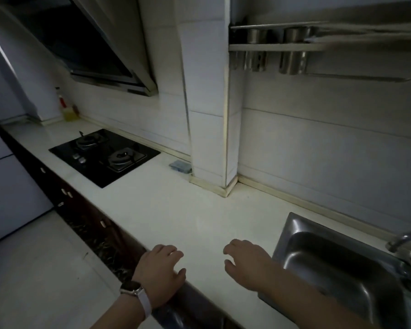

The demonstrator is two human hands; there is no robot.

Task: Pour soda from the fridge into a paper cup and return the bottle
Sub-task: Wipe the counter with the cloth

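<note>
Fridge [7, 186], white and closed, stands past the countertop's [176, 210] left end. Left hand [160, 271], with a smartwatch [131, 288] at the wrist, and right hand [247, 264] are palm-down, fingers relaxed and empty, at the countertop's front edge, beside the steel sink [292, 224].

Two bare forearms without sleeves, smartwatch [130, 288] with pale strap on left wrist, right wrist bare
</note>
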